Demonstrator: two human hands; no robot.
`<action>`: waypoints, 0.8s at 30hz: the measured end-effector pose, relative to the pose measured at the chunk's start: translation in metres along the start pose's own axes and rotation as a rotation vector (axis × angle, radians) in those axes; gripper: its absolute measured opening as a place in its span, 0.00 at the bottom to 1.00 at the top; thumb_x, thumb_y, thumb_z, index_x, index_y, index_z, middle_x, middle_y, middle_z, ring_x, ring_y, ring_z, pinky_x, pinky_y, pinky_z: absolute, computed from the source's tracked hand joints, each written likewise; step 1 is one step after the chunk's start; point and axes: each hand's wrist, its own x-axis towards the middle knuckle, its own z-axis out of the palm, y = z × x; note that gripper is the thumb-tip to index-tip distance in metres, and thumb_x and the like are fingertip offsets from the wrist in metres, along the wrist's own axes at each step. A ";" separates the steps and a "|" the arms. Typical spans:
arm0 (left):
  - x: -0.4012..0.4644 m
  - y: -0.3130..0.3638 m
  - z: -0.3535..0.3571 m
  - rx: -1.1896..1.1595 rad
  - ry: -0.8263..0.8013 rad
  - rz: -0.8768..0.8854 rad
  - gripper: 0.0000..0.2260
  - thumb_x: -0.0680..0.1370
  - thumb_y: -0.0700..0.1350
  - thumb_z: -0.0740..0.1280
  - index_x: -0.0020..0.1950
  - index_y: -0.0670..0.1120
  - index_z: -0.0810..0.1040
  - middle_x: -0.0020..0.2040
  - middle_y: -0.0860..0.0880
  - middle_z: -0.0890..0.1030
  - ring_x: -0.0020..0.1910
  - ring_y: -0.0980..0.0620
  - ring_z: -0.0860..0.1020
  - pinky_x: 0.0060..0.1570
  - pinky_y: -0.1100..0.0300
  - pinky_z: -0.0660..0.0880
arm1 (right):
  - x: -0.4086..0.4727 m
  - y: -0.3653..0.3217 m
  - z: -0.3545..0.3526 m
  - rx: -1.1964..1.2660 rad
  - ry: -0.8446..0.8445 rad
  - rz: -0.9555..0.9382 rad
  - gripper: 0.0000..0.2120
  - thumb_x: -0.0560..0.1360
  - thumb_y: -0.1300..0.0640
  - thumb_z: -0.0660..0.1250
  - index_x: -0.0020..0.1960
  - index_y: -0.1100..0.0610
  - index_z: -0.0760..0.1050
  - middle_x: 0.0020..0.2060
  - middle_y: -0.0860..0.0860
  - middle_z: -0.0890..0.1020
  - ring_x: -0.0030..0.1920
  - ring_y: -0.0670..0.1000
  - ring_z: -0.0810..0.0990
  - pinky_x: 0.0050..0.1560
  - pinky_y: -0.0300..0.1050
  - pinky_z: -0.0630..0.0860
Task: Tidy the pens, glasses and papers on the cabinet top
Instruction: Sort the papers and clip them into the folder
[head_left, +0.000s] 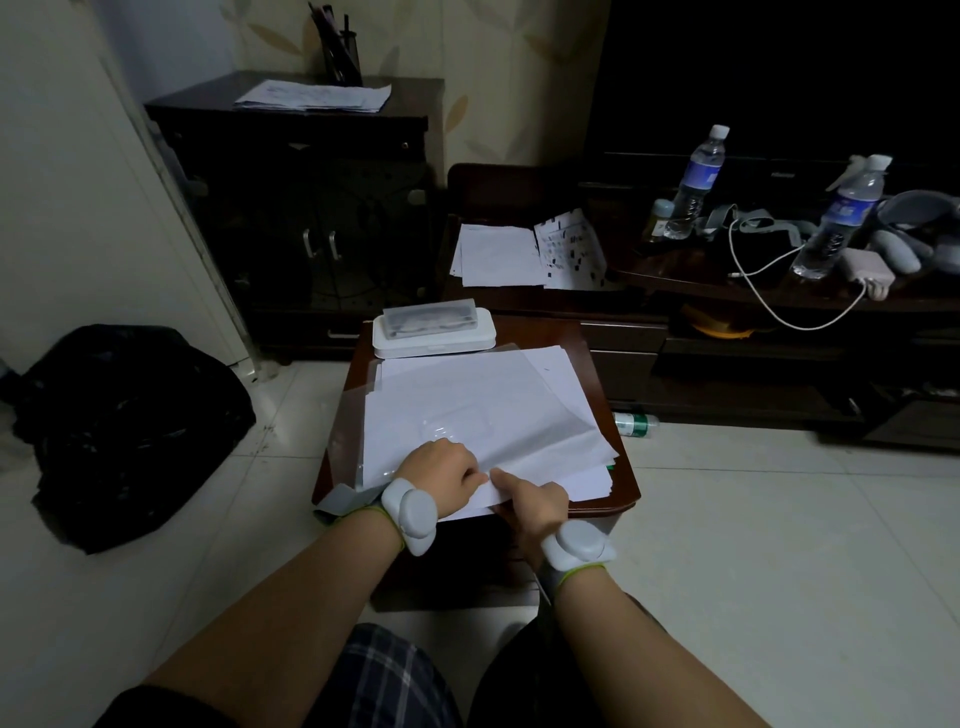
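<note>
I see through a single wide-angle head camera, tilted forward and down from above my lap. It sits close over the small brown cabinet top (613, 483), where my left hand (441, 475) and right hand (530, 506) meet at the frame's lower middle. Farther off, the dark cabinet (311, 208) stands upper left and the TV stand (779, 322) runs right. Edges bend and darken.

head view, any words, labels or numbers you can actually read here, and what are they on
None can be read.
Left water bottle: blue label, print too blurred.
Right water bottle: blue label, print too blurred.
Printed sheet by the far papers: dark marks, too small.
Paper stack under the left hand and right hand: looks blank.
</note>
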 end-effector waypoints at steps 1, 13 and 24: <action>0.000 0.000 0.000 0.001 0.002 -0.001 0.15 0.79 0.52 0.61 0.44 0.43 0.81 0.45 0.44 0.81 0.47 0.43 0.77 0.48 0.54 0.74 | -0.001 -0.001 0.000 -0.001 -0.001 0.000 0.22 0.67 0.59 0.75 0.53 0.72 0.73 0.45 0.64 0.80 0.38 0.57 0.78 0.31 0.41 0.72; 0.002 -0.003 0.002 -0.036 0.017 -0.013 0.11 0.78 0.49 0.62 0.51 0.46 0.81 0.51 0.47 0.81 0.52 0.46 0.77 0.52 0.54 0.73 | -0.009 -0.008 0.008 0.029 -0.002 0.051 0.26 0.64 0.58 0.78 0.53 0.73 0.73 0.46 0.65 0.81 0.41 0.60 0.83 0.41 0.50 0.81; -0.010 0.004 -0.002 0.283 0.218 0.019 0.05 0.72 0.42 0.69 0.45 0.42 0.76 0.45 0.46 0.78 0.45 0.48 0.79 0.34 0.58 0.71 | -0.014 -0.012 0.005 0.071 -0.066 0.058 0.17 0.66 0.64 0.77 0.49 0.70 0.75 0.43 0.62 0.82 0.41 0.60 0.82 0.37 0.45 0.82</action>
